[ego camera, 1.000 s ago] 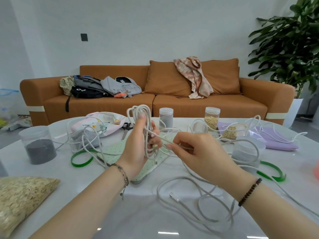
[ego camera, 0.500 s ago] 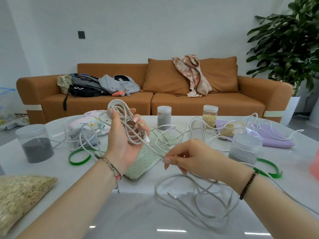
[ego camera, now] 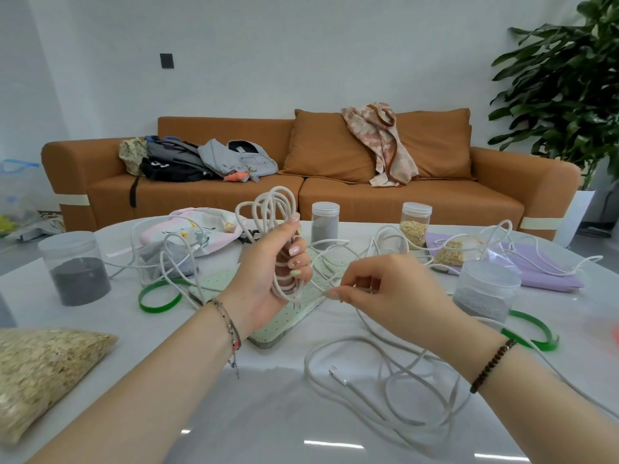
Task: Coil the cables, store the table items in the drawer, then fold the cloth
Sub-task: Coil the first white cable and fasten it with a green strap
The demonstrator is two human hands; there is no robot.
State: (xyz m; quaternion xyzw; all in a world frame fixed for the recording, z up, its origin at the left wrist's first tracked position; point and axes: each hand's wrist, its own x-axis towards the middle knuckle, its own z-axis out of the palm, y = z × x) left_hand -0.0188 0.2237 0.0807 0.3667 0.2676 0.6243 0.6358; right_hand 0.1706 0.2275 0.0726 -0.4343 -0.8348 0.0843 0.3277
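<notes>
The left hand (ego camera: 268,272), fingers curled tight, grips a bundle of white cable loops (ego camera: 271,209) upright, just above the green dotted pad (ego camera: 288,324) lying flat on the white table (ego camera: 160,333). The loops stand out above the fist. Half a second ago this hand was tipped palm up with the bundle lying across it; it has since turned upright and closed round the loops.

The right hand (ego camera: 395,289), just right of the pad's far corner, pinches a single strand of the same cable between thumb and fingertips (ego camera: 333,294). It has risen from lower over the table to the level of the left fist, with a short curve of strand between them. This looks like one more turn being fed onto the bundle.

In front of the pad, nearer the person, the loose length of cable (ego camera: 336,370) lies in slack rings, its plug free. Other white cables sprawl behind and left of the pad, uncoiled. A purple cloth (ego camera: 542,276) lies unfolded, far right of it. By my reading, coiling has a long way to go.
</notes>
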